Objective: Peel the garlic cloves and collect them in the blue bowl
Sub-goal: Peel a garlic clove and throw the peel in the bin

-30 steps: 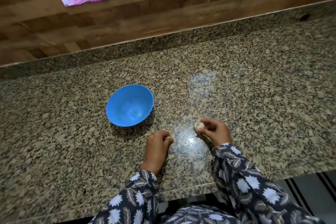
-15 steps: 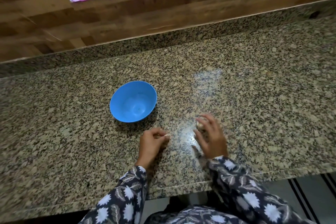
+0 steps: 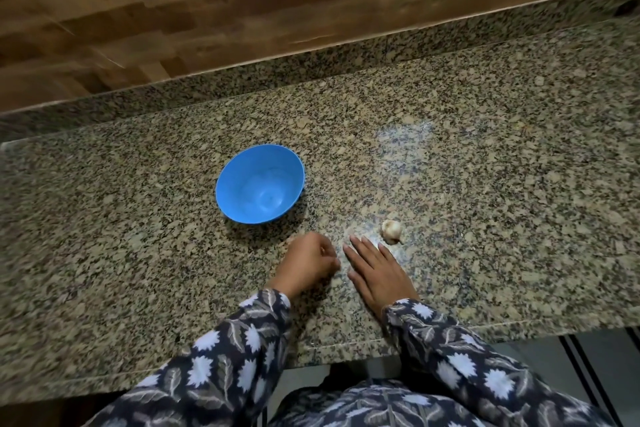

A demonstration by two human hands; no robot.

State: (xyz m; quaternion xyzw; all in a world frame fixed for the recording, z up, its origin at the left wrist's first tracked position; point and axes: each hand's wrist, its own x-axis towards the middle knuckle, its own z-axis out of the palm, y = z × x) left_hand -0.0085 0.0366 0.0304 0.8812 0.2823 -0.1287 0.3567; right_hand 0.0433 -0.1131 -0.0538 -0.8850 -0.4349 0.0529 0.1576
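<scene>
The garlic [image 3: 392, 231] lies loose on the granite countertop [image 3: 491, 184], to the right of the blue bowl [image 3: 249, 180] and well apart from it; the bowl appears empty. The right hand [image 3: 378, 272] lies flat on the counter with straight, slightly spread fingers, holding nothing, its fingertips just beside the garlic but not touching it. The left hand [image 3: 307, 263] rests near the bowl with its fingers curled inward (whether a clove is enclosed cannot be determined from this view). Handling, as a judgement: the garlic is light and firm under a dry, papery skin that is brittle and tears easily. The rounded body is likely to roll or skid on polished stone if pushed from one side. Take hold across its widest part, thumb against the first two fingers, then start the skin at the pointed or root end, where it lifts most readily. Moderate pressure is sufficient; excessive squeezing may bruise the clove.
</scene>
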